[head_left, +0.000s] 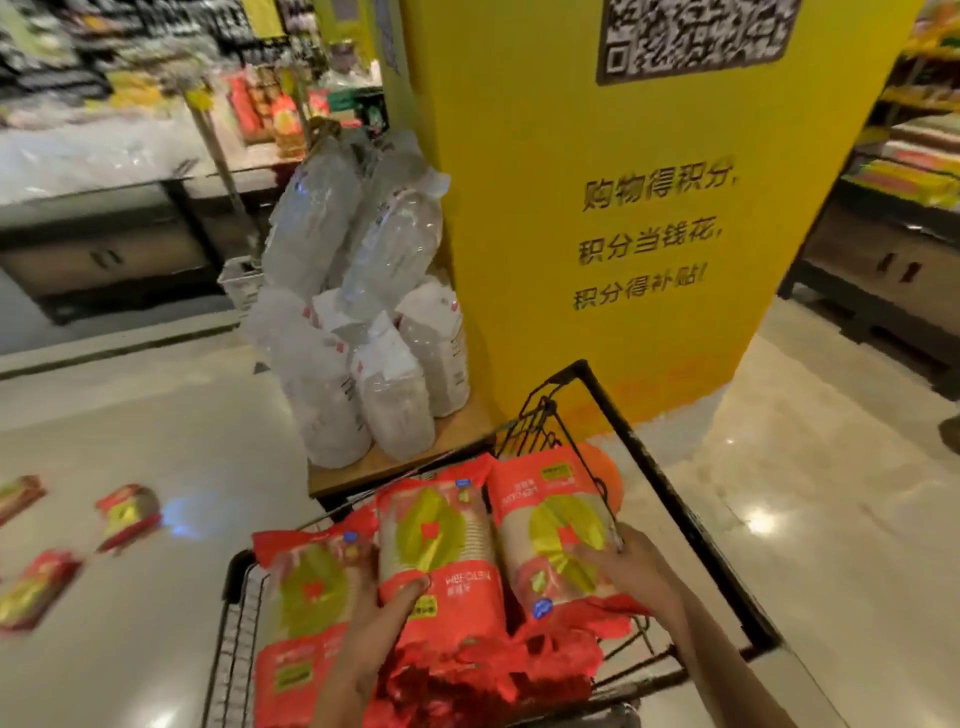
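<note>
Beyond the cart (675, 499) stands a yellow pillar (519, 234), the biggest thing here. On the far-left side of the cart there is a low wooden stand (395, 462) with a heap of white bags (363, 332). On the floor (208, 415) to the left of the cart lie some loose packs (127, 514), red like those in the cart.

In the cart, on top of the load, three red packs lie side by side: left pack (306, 597), middle pack (436, 540) and right pack (561, 530).

The left hand (374, 618) grips the middle pack at its left edge. The thumb (410, 587) presses on the front and the fingers go down into the gap beside the left pack. The right hand (634, 566) holds the right pack from its right side, with the fingers (592, 558) laid close together across the front. Its thumb is too blurred to tell.

I judge that the person is lifting or arranging these two packs. To do it well, each hand should take its pack near the middle and lift it straight up, because the film is slippery. The soft pack should not be squeezed.

The pillar carries a QR code (696, 36) and the lines 购物得积分, 积分当钱花, 积分得补贴! The middle pack shows white Latin letters, too blurred to read surely.
</note>
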